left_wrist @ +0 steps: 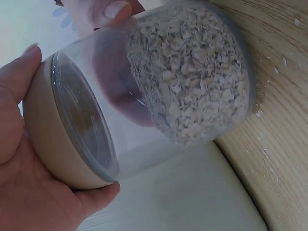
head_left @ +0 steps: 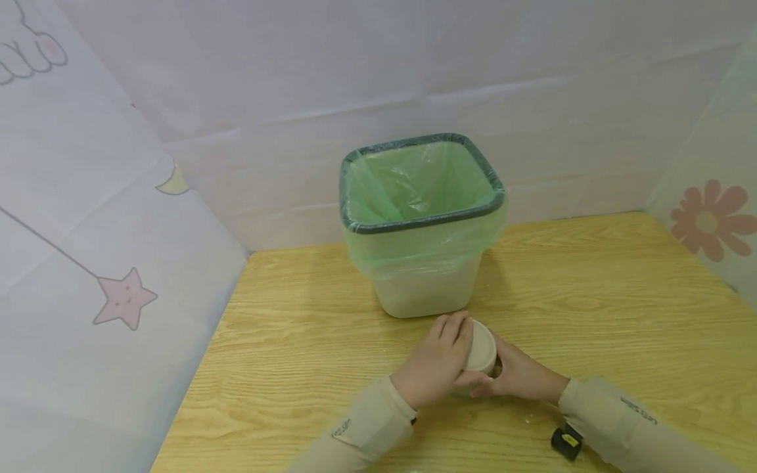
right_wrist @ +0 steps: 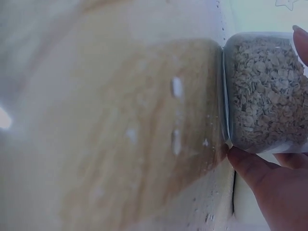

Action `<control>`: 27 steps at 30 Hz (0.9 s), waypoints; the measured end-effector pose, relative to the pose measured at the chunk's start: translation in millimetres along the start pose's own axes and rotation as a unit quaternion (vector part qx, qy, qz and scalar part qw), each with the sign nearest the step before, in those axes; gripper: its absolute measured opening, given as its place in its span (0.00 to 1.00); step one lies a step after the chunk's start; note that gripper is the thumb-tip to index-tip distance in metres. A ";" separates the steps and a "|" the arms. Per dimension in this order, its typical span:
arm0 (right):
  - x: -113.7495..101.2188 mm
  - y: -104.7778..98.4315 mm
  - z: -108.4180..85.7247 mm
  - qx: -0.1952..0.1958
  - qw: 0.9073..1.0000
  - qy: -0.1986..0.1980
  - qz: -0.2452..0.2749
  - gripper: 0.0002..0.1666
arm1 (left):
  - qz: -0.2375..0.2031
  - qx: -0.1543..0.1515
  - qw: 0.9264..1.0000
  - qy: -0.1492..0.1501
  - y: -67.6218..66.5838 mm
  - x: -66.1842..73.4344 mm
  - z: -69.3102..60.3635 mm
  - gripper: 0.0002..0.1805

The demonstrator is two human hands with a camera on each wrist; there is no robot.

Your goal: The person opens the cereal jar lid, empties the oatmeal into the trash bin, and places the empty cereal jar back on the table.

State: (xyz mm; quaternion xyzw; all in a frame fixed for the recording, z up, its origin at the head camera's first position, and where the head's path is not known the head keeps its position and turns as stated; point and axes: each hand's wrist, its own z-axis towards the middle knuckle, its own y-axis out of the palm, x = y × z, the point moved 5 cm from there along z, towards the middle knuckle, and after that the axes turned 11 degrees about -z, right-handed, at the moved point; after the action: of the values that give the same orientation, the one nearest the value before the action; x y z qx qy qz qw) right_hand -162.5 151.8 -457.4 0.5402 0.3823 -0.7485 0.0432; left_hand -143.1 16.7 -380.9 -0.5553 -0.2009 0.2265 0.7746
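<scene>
A clear jar [left_wrist: 130, 57] partly filled with rolled oats [left_wrist: 192, 72] stands upright on the wooden table. Its round beige lid [head_left: 483, 348] sits at the mouth, with a clear inner rim visible in the left wrist view. My left hand [head_left: 434, 361] grips the lid from above, fingers and thumb curled round its edge. Lower down, my right hand [head_left: 523, 374] holds the jar's body from the right side. The right wrist view shows the oats through the jar wall, with fingers [right_wrist: 255, 168] near the base; part of that hand lies outside the frame.
Behind the jar stands a pale trash bin [head_left: 426, 289] lined with a green plastic bag [head_left: 414, 184] under a dark rim. White flakes [left_wrist: 272, 168] lie scattered on the wooden table [head_left: 284, 368]. A small black object [head_left: 566, 443] with a yellow label is beside the right sleeve. Printed cloth walls surround the table.
</scene>
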 end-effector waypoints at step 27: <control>-4.7 -0.9 -1.2 -0.008 1.000 0.018 -0.014 0.55 | -0.004 -0.003 0.998 -0.066 -1.9 2.8 4.1 0.47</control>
State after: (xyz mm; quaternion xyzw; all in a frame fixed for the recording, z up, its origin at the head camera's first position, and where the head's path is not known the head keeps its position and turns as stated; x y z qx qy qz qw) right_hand -160.1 151.6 -453.1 0.5480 0.3961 -0.7361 0.0303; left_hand -142.9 21.0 -377.7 -0.5404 -0.2546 0.2590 0.7590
